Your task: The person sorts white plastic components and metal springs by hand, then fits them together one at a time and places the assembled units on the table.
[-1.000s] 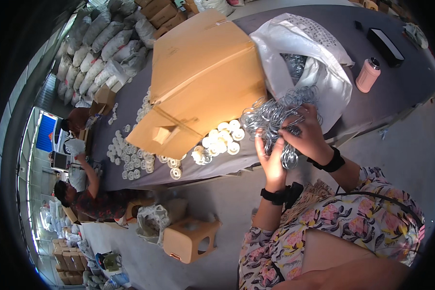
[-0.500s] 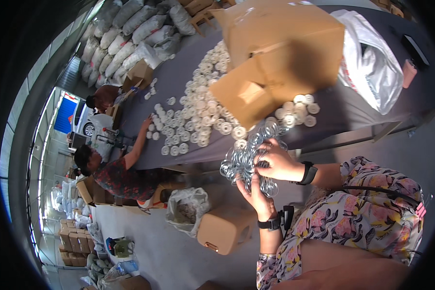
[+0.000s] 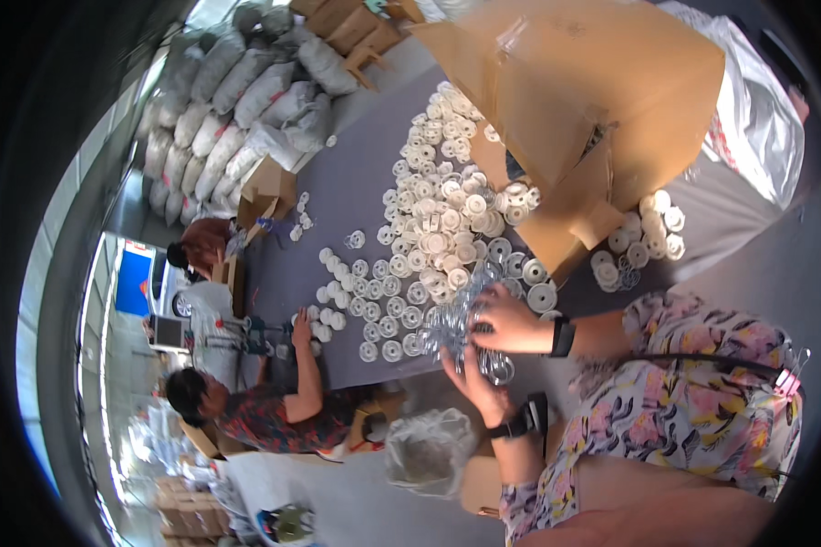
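A tangled bunch of shiny metal wire rings [image 3: 454, 321] is gathered between my two hands at the table's near edge. My right hand [image 3: 513, 319] presses on it from the upper side, fingers curled into the wire. From below, my left hand [image 3: 480, 387] supports the bunch with bent fingers, partly covered by the rings. Just beyond, white round plastic discs [image 3: 438, 242] with center holes lie in a heap on the dark table cloth. A smaller group of discs, with some wire rings, sits to the right.
An open cardboard box [image 3: 629, 82] lies tipped on the table, beside a white plastic bag [image 3: 766, 118]. A co-worker [image 3: 278, 415] reaches toward discs in rows at the left. Below are a lined bin [image 3: 429, 456] and a tan stool [image 3: 480, 483]. Stacked sacks [image 3: 246, 91] stand behind.
The view has turned, so the table and box sit differently in it. My hands, still holding the wire rings, are now over the table's edge, closer to the discs.
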The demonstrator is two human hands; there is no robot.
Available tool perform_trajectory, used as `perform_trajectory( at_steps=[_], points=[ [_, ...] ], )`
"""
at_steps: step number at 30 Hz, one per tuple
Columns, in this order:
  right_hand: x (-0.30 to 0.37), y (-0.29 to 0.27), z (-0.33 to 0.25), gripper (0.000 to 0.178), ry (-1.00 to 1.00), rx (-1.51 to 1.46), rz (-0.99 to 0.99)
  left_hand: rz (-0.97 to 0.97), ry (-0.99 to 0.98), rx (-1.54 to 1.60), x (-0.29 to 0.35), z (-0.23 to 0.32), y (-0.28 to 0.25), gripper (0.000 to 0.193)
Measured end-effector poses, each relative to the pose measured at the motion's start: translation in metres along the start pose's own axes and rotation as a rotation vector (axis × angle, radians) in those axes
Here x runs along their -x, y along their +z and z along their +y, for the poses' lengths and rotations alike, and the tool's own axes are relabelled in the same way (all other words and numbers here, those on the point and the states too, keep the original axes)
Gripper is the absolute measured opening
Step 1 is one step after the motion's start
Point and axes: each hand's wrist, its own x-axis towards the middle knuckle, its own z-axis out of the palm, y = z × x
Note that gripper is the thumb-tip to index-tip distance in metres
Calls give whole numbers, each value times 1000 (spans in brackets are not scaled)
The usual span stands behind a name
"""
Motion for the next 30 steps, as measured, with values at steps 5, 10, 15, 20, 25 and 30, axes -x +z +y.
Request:
perform_trajectory(
  at_steps=[5,10,15,20,25,30],
  points=[
    [-68,8,52,22,44,161,222,-254,-120,-104,-119,-4,32,54],
    [-110,4,81,24,271,328,470,-584,-323,-27,-212,-34,79,49],
    [-145,5,138,32,551,456,694,-754,-464,-55,-285,-81,130,58],
    [-134,-15,155,31,774,422,579,-893,-620,-229,-318,-102,141,54],
    [-139,-12,102,25,713,539,736,-796,-509,-245,-337,-91,119,23],
    [-135,62,93,37,698,-562,759,-930,-957,161,-339,-72,73,12]
  ],
)
